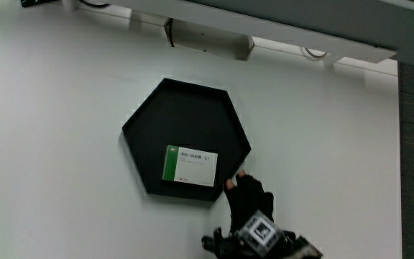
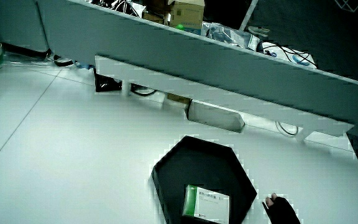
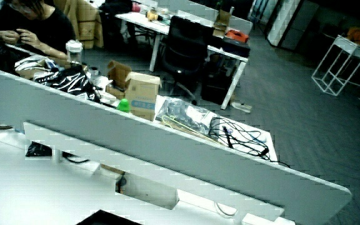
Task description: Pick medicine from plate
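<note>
Reaching step, it seems: hand [image 1: 250,205] beside the plate [image 1: 149,115] at its near edge, holding nothing, fingers loosely curled. Medicine box [image 1: 190,165] lying flat in the plate, untouched. Next, probably: reach over the rim and grip the box.

Matt black hexagonal plate [image 1: 142,137], smooth cardboard medicine box [image 1: 190,165], black cloth glove on hand [image 1: 251,205], smooth white table [image 1: 56,144].

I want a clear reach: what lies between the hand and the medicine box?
Only the black plate floor and rim separate the hand from the medicine box, as the main view shows.
</note>
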